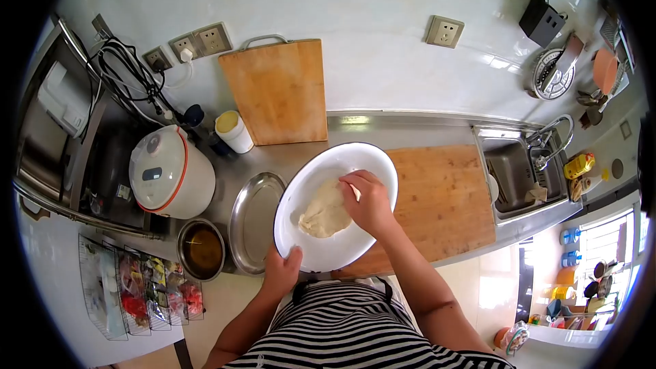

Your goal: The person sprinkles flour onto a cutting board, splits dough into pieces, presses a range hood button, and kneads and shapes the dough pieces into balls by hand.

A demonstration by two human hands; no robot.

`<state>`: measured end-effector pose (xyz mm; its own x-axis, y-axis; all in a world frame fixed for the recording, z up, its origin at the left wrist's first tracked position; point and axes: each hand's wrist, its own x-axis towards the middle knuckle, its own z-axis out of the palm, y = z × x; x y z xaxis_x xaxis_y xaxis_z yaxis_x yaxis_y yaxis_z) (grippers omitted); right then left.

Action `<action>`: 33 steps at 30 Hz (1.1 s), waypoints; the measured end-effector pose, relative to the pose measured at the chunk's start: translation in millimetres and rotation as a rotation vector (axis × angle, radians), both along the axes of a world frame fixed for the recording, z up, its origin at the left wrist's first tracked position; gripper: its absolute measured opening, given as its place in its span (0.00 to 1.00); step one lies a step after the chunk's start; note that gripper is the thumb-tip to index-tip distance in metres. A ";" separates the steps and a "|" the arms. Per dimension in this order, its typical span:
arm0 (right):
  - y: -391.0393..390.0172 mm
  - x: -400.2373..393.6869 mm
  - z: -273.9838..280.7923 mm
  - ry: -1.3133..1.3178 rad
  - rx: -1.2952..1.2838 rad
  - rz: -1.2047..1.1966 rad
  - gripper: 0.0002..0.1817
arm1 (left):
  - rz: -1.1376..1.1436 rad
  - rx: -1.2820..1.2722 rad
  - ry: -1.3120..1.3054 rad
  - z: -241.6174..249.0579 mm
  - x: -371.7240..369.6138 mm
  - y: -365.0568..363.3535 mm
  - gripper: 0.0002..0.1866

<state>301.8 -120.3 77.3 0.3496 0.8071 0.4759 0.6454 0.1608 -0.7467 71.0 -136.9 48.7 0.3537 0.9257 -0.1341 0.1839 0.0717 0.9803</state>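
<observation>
A white enamel basin (321, 254) with a dark rim is tilted above the counter, over the left part of a wooden board (444, 198). My left hand (282, 270) grips the basin's lower left rim, thumb on the inside. Inside the basin lies a pale lump of dough (324, 213). The fingers of my right hand (367, 199) are bent together at the dough's upper right side, pinching its edge.
An oval metal tray (250, 232) and a metal bowl of brownish liquid (203, 249) stand left of the basin. Behind them are a rice cooker (174, 174), a white jar (234, 133) and an upright cutting board (280, 92). A sink (509, 171) is at the right.
</observation>
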 end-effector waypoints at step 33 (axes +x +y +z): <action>-22.6 -21.9 4.0 -0.106 0.152 0.286 0.03 | 0.085 0.013 -0.008 -8.1 4.8 0.2 0.15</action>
<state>279.8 -142.9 81.3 0.0614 0.7823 0.6198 0.6309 0.4507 -0.6315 75.8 -136.7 40.6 0.2743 0.9542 -0.1191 0.1700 0.0738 0.9827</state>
